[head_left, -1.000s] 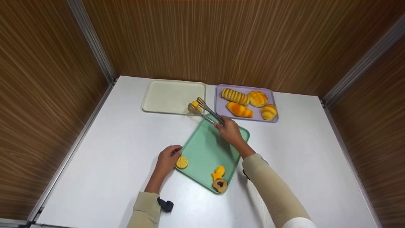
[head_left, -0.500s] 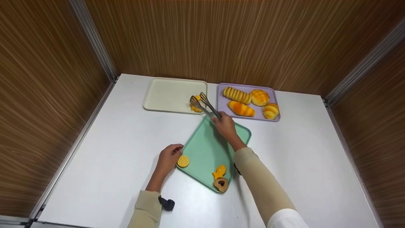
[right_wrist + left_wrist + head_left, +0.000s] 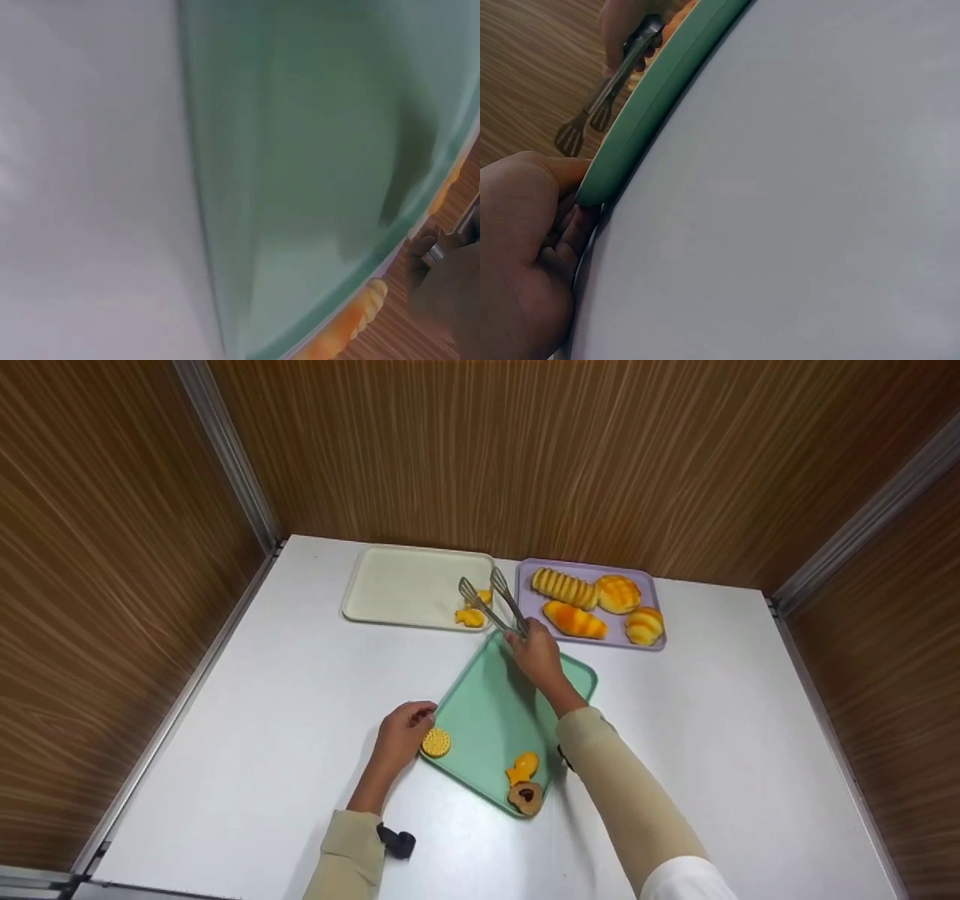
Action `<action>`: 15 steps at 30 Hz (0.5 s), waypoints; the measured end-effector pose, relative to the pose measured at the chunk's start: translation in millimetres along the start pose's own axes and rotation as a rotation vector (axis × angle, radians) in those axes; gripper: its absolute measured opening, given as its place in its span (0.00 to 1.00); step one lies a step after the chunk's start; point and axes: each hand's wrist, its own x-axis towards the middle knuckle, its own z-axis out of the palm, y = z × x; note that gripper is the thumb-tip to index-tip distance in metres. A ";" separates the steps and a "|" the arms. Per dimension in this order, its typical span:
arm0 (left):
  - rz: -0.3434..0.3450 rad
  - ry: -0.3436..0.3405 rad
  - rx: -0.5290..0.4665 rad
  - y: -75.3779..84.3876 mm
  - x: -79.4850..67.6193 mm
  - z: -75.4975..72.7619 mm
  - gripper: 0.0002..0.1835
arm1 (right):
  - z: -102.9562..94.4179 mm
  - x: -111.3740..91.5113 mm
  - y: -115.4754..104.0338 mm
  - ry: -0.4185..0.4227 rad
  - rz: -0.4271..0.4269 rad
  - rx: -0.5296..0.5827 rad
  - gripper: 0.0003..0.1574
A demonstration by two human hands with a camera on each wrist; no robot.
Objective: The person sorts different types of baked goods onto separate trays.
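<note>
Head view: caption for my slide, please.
Right hand holds spread tongs near two yellow pieces on the cream tray; left hand grips the green tray.

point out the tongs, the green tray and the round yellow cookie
Tongs (image 3: 511,600): head view, on one metal arm, between its slotted end and the hand.
Green tray (image 3: 487,712): head view, on its bare floor.
Round yellow cookie (image 3: 436,742): head view, middle of its top face.
</note>
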 end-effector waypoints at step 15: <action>0.000 0.009 0.018 2.7 1.4 2.7 0.12 | -45.2 -38.8 16.3 -0.058 -0.057 0.053 0.27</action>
